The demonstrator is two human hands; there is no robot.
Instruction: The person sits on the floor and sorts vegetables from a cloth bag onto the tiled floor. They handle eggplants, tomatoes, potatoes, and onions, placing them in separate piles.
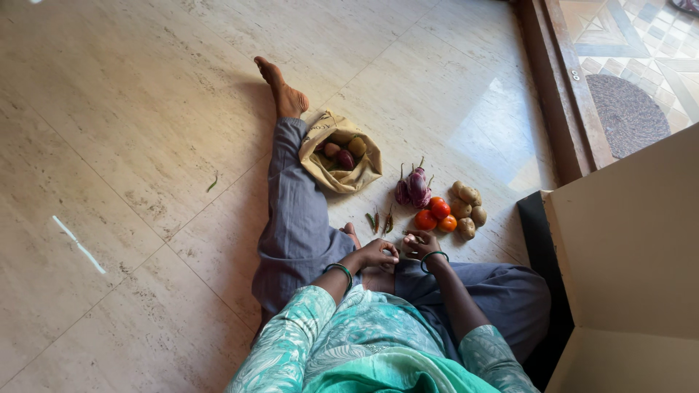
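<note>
A lone green chilli (212, 183) is lying far out on the floor (131, 131) to the left. Moving right, a crumpled paper bag (340, 154) is sitting open beside the outstretched leg (295, 211), showing about three vegetables inside. Next, three small green chillies (380, 220) are lying just ahead of the hands — then two purple aubergines (413, 188), four tomatoes (436, 214) bunched together, and four potatoes (468, 208) furthest right. The left hand (377, 253) is curling loosely, fingers bent, gripping nothing I can make out. The right hand (420, 244) is pinching something small and pale — possibly a stem, too tiny to tell — just below the tomatoes, the two hands nearly touching.
</note>
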